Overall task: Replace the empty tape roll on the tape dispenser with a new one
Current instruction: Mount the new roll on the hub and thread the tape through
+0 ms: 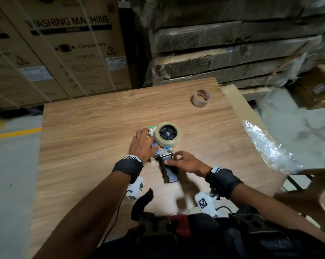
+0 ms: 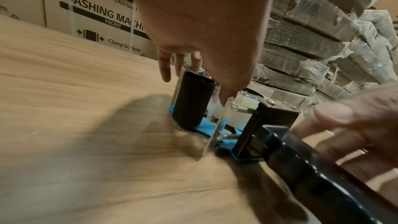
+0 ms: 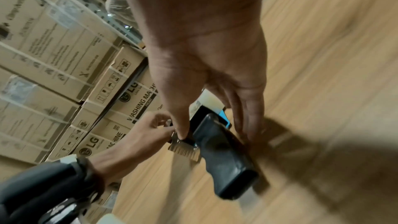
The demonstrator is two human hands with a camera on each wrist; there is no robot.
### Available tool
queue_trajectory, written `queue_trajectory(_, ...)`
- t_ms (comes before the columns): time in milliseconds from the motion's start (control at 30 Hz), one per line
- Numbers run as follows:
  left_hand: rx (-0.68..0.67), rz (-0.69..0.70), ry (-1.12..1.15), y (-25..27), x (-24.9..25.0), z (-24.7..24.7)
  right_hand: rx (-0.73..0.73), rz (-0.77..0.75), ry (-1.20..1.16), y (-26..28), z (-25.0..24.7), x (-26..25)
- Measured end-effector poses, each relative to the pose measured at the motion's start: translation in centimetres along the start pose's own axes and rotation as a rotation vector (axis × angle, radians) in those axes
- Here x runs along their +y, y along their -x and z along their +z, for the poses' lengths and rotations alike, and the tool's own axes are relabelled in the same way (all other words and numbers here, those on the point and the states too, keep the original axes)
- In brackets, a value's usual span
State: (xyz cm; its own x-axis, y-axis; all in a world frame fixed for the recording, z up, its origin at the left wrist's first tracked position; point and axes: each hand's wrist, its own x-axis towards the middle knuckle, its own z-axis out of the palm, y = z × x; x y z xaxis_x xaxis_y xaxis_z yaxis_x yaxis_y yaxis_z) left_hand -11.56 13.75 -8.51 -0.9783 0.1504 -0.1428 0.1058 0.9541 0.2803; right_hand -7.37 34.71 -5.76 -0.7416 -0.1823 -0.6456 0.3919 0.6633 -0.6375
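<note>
Dispenser: tape dispenser [image 1: 165, 156] flat on wooden table [image 1: 94, 128], clear tape roll [image 1: 168, 134] mounted.
Left hand [image 1: 143, 146]: fingers extended, resting on dispenser's far-left end.
Right hand [image 1: 187, 162]: relaxed, thumb touching handle.
Empty core [image 1: 201, 98]: far right.

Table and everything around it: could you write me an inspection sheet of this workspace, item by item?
Surface: wooden table, wood-grain top.
Job's things: tape dispenser lies on its side near the table's middle, a new clear tape roll on its black hub; empty cardboard core stands apart, far right.
Clutter: crinkled clear plastic wrap at the right edge.
Hands: left hand rests on the dispenser's front end; right hand touches it near the handle, fingers fairly straight.
Cables: thin black wire from the left wrist camera.
Surroundings: washing machine cartons behind; wrapped flat boxes stacked on the right.
</note>
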Motion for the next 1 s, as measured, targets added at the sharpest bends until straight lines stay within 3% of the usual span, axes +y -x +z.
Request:
queue_trajectory(133, 0.008, -0.034, 0.010, -0.2, 0.2, 0.2, -0.124, 0.024, -0.123, -0.8, 1.9, 0.5)
queue_trajectory(333, 0.038, -0.046, 0.060, 0.5, 0.3, 0.0, -0.266, 0.107, -0.609, -1.5, 3.5, 0.8)
queue_trajectory(567, 0.078, -0.017, 0.091, 1.0, 0.4, -0.2, -0.374, 0.088, -0.763, -1.4, 3.6, 1.2)
queue_trajectory(1000, 0.045, -0.018, 0.068, 1.5, 0.6, -0.9, -0.223, 0.082, -0.782, -1.3, 4.8, 1.2)
